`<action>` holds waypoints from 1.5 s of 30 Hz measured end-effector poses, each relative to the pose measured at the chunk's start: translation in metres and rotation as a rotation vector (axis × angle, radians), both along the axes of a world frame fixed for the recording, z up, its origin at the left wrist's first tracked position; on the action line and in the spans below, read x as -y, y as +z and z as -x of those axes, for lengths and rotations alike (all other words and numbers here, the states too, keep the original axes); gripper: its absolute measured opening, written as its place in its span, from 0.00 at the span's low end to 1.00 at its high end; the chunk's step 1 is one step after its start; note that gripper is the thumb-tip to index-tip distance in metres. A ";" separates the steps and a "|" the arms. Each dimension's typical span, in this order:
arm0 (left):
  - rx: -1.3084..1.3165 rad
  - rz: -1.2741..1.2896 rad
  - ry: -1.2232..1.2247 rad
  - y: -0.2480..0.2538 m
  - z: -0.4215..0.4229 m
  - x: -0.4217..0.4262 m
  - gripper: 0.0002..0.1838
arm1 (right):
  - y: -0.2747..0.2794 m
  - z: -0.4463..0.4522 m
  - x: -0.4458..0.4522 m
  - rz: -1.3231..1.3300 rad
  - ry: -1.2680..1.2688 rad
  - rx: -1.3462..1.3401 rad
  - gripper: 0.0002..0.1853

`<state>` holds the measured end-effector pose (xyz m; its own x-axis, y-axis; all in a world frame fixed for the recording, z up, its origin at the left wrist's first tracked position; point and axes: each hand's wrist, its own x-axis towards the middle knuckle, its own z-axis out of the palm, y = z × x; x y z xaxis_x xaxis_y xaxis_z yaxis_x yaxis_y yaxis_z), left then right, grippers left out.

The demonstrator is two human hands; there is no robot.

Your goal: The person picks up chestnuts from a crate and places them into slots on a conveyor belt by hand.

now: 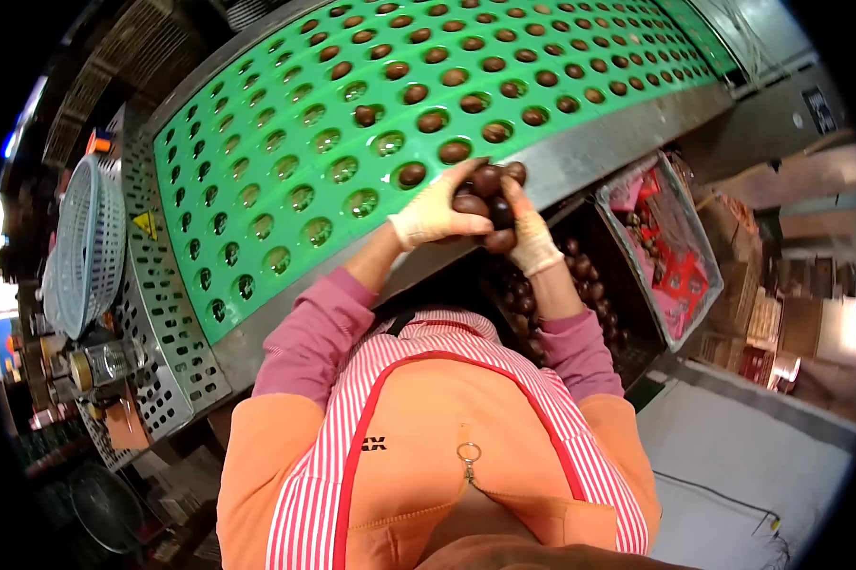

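Several dark brown eggs [486, 180] are bunched between my two hands at the near edge of the green film [333, 211], which has rows of moulded cups. My left hand [439, 207], in a pale glove, curls around the bunch from the left. From the right, my right hand [531, 230], also gloved, closes on the same bunch. Single brown eggs [455, 151] sit in many cups at the middle and right. Cups toward the left hold no egg. Below my right hand, more brown eggs [580, 271] lie in a dark crate, partly hidden by my right arm.
A metal rail [627, 126] borders the film on my side. To the right stands a grey bin [709, 256] with red wrappers [677, 280]. At the left are a perforated metal panel [173, 366], a pale blue plastic basket [91, 247] and a glass jar [107, 365].
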<state>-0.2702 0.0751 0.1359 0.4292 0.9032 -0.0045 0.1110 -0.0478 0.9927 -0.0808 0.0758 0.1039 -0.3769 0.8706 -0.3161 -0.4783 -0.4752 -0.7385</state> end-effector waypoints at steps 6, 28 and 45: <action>0.164 0.288 0.353 -0.049 0.156 0.045 0.51 | -0.011 0.166 -0.022 0.122 0.396 0.108 0.30; -0.675 -0.154 0.287 -0.084 0.232 -0.094 0.31 | -0.024 0.202 -0.183 -0.826 0.505 1.787 0.18; -0.793 -0.098 0.581 -0.126 0.267 -0.178 0.19 | -0.059 0.264 -0.199 -0.658 0.052 0.936 0.37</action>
<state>-0.5370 0.2531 0.0099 -0.1762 0.9843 -0.0127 0.7747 0.1467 0.6151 -0.3451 0.2745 0.0449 -0.2746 0.9614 0.0193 0.3993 0.1323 -0.9072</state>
